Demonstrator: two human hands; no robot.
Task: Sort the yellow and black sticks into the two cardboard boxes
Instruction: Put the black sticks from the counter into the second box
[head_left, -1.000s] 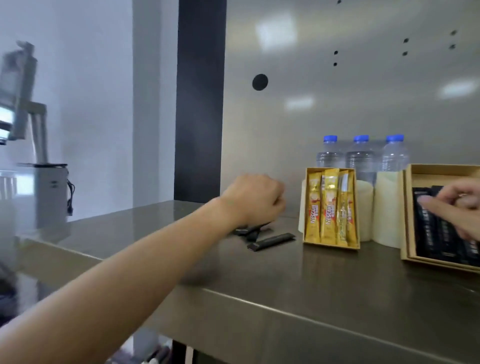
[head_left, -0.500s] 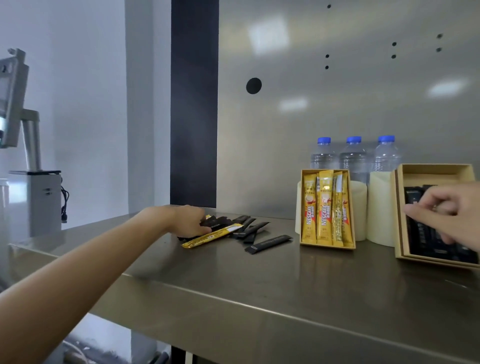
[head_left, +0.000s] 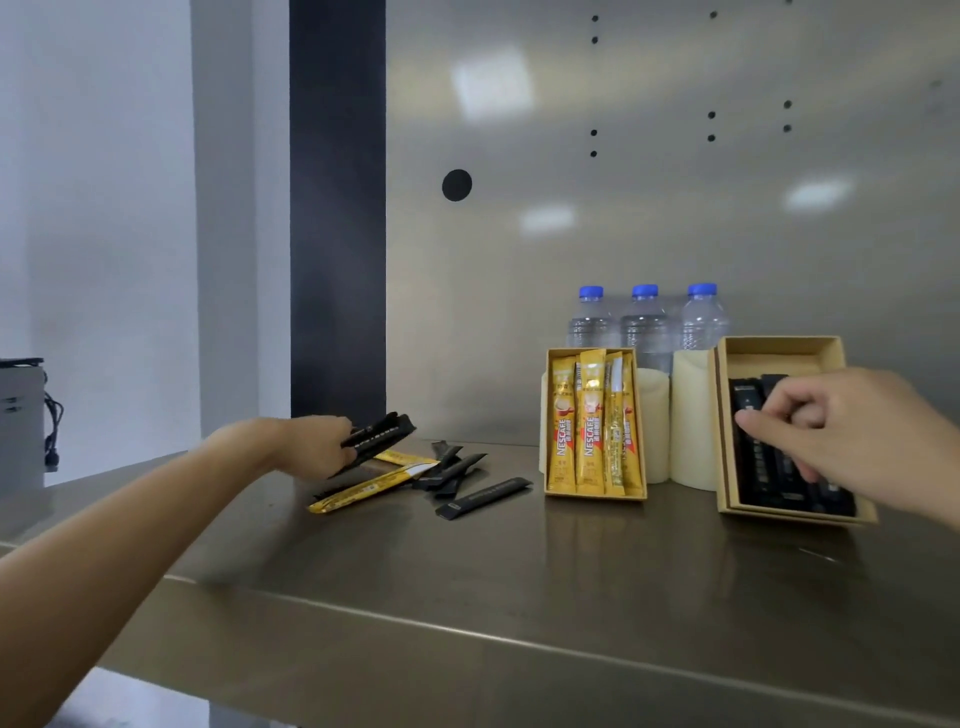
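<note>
Since half a second ago the left hand (head_left: 322, 447) has lifted off the bench (head_left: 519, 582) with a small bundle of black sticks (head_left: 382, 439) pinched in its fingers, raised just above the loose pile; before, it was flat down on the pile. Left arm is stretched forward, wrist bent slightly down, sticks angled up to the right.

Right hand (head_left: 852, 431) is at the right cardboard box (head_left: 779, 345), fingers curled, thumb and index pressing on the black sticks already lying in it. Cannot tell if it actually grips one.

Loose pile on the bench: two yellow sticks (head_left: 371, 488) and several black ones, one lone black stick (head_left: 483, 498) lying nearest the boxes.

Left cardboard box (head_left: 595, 493) stands tilted, holding yellow sticks upright. It leans on pale cylinders (head_left: 691, 415); three water bottles (head_left: 644, 322) stand behind, against the steel wall.
</note>
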